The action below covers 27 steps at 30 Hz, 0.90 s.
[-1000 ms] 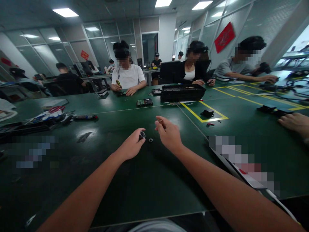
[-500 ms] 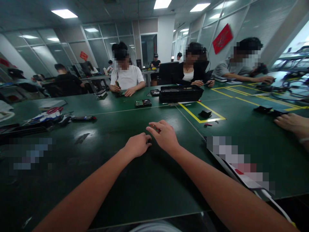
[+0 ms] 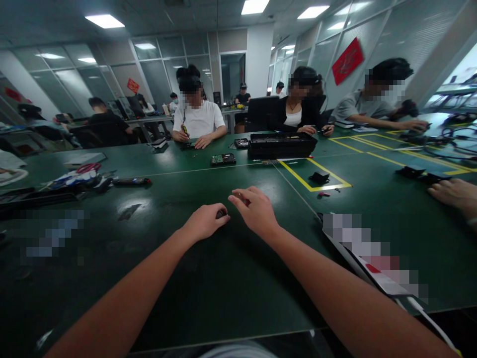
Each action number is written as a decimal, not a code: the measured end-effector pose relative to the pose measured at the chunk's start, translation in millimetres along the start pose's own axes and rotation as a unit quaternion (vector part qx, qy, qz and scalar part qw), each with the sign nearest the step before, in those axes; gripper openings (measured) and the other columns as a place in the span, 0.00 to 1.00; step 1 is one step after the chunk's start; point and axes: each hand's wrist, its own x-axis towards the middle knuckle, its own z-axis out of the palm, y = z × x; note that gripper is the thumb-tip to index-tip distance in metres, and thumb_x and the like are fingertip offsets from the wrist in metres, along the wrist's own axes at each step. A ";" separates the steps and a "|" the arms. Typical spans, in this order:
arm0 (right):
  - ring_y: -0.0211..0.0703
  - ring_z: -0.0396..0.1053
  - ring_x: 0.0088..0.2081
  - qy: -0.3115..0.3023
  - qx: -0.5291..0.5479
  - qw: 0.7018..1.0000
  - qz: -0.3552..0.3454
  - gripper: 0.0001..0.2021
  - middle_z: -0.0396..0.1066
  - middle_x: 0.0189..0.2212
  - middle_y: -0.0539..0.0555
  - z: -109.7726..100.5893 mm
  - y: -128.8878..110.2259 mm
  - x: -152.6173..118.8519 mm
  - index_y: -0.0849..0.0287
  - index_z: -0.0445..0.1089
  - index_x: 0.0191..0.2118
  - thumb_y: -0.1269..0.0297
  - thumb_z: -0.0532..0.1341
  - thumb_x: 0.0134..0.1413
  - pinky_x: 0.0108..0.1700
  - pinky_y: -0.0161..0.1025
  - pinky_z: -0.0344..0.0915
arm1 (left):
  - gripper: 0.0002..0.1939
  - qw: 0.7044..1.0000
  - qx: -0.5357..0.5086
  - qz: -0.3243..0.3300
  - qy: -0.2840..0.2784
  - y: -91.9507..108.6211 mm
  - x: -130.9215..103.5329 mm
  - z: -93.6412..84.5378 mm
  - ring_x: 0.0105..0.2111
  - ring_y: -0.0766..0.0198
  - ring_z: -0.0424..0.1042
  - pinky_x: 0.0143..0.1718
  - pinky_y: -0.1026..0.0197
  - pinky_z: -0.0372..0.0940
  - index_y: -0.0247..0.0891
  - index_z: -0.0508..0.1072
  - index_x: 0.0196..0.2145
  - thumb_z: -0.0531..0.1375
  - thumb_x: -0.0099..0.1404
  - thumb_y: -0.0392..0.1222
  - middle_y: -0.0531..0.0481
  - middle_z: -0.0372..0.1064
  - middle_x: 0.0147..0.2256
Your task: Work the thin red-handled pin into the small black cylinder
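My left hand (image 3: 206, 221) is low over the green tabletop (image 3: 208, 298), its fingers curled round a small dark rounded object (image 3: 220, 214) whose kind I cannot make out. Just right of it and slightly higher is my right hand (image 3: 257, 208), with thumb and index finger drawn together. A tiny glint shows by those fingertips, too small to name. The two hands are close but do not touch.
A long black case (image 3: 282, 146) and a green circuit board (image 3: 223, 159) lie ahead. A small black part (image 3: 319, 177) sits inside yellow tape. Leftward is a dark pen-shaped tool (image 3: 131, 181). Co-workers sit opposite; another person's hand (image 3: 452, 194) is at right.
My left hand has moved slightly left, away from my right hand, and the dark object in it shows more. My right hand keeps nearly the same pose.
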 end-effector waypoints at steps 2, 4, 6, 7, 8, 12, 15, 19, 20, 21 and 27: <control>0.43 0.69 0.33 -0.003 0.002 1.000 -0.002 0.16 0.73 0.37 0.55 -0.3 0.2 -0.3 0.54 0.79 0.46 0.51 0.60 0.64 0.39 0.43 0.65 | 0.12 0.997 -0.075 -0.005 0.017 -7.0 -2.9 -5.2 0.39 0.57 0.73 0.40 0.57 0.65 0.42 0.76 0.42 0.58 0.66 0.50 0.48 0.75 0.40; 0.43 0.69 0.33 -0.005 0.003 1.000 -0.004 0.16 0.73 0.36 0.55 -0.7 0.5 -0.5 0.54 0.78 0.46 0.51 0.59 0.64 0.38 0.43 0.65 | 0.14 0.986 -0.160 -0.035 0.027 -14.2 -7.7 -11.1 0.34 0.61 0.71 0.37 0.59 0.64 0.41 0.76 0.44 0.58 0.65 0.49 0.49 0.74 0.38; 0.43 0.69 0.33 -0.007 0.003 1.000 -0.001 0.15 0.73 0.36 0.55 -1.1 0.6 -0.4 0.54 0.78 0.46 0.52 0.59 0.65 0.37 0.42 0.65 | 0.17 0.964 -0.251 -0.077 0.038 -22.2 -14.3 -17.9 0.29 0.64 0.68 0.32 0.61 0.62 0.40 0.75 0.47 0.58 0.65 0.50 0.50 0.72 0.35; 0.43 0.69 0.33 -0.008 0.002 1.000 0.001 0.15 0.73 0.37 0.55 -1.3 0.5 -0.2 0.54 0.78 0.46 0.52 0.59 0.65 0.37 0.42 0.64 | 0.18 0.949 -0.297 -0.095 0.049 -26.7 -18.3 -21.7 0.27 0.66 0.66 0.30 0.62 0.61 0.40 0.75 0.48 0.58 0.64 0.50 0.50 0.71 0.34; 0.42 0.69 0.33 -0.010 0.001 1.000 0.003 0.15 0.73 0.36 0.55 -1.4 0.3 0.1 0.54 0.78 0.46 0.52 0.59 0.65 0.37 0.42 0.64 | 0.19 0.932 -0.341 -0.109 0.066 -31.5 -22.5 -25.9 0.26 0.66 0.65 0.29 0.63 0.60 0.38 0.76 0.47 0.59 0.63 0.50 0.50 0.70 0.33; 0.41 0.68 0.33 -0.013 -0.006 1.000 0.000 0.14 0.73 0.36 0.54 -1.9 -0.9 1.3 0.57 0.78 0.46 0.56 0.60 0.65 0.38 0.41 0.64 | 0.14 0.832 -0.501 -0.168 0.169 -54.0 -42.5 -45.9 0.24 0.68 0.63 0.25 0.64 0.60 0.34 0.75 0.40 0.60 0.63 0.46 0.50 0.67 0.31; 0.41 0.68 0.33 -0.015 -0.008 1.000 0.000 0.14 0.73 0.35 0.54 -2.5 -1.0 1.3 0.58 0.78 0.46 0.56 0.59 0.66 0.37 0.40 0.63 | 0.08 0.755 -0.573 -0.217 0.233 -71.8 -61.5 -63.7 0.23 0.68 0.62 0.25 0.65 0.61 0.34 0.72 0.39 0.58 0.66 0.41 0.52 0.64 0.29; 0.41 0.68 0.33 -0.015 -0.008 1.000 -0.004 0.14 0.73 0.35 0.54 -2.3 0.7 0.8 0.57 0.77 0.47 0.56 0.59 0.66 0.37 0.40 0.63 | 0.04 0.724 -0.577 -0.236 0.295 -93.6 -90.5 -86.6 0.25 0.69 0.62 0.26 0.66 0.63 0.34 0.71 0.38 0.57 0.68 0.36 0.53 0.64 0.30; 0.41 0.68 0.33 -0.014 -0.007 1.000 -0.005 0.14 0.73 0.35 0.54 -2.1 1.1 0.7 0.57 0.77 0.47 0.56 0.59 0.66 0.37 0.40 0.63 | 0.05 0.716 -0.576 -0.240 0.313 -98.9 -97.8 -91.8 0.25 0.69 0.61 0.26 0.66 0.63 0.34 0.71 0.38 0.56 0.69 0.36 0.53 0.64 0.30; 0.41 0.68 0.33 -0.015 -0.006 1.000 -0.006 0.14 0.73 0.35 0.54 -1.9 1.5 0.7 0.57 0.77 0.47 0.56 0.59 0.66 0.37 0.40 0.63 | 0.06 0.707 -0.573 -0.246 0.333 -104.4 -105.0 -96.7 0.25 0.69 0.61 0.26 0.66 0.63 0.34 0.71 0.38 0.55 0.69 0.36 0.53 0.63 0.30; 0.41 0.68 0.34 -0.023 -0.009 1.000 0.002 0.14 0.72 0.36 0.54 -1.1 2.7 0.8 0.57 0.76 0.47 0.56 0.59 0.66 0.36 0.40 0.63 | 0.07 0.618 -0.538 -0.309 0.483 -147.0 -150.9 -119.0 0.25 0.66 0.61 0.26 0.65 0.62 0.34 0.68 0.31 0.51 0.64 0.31 0.52 0.61 0.27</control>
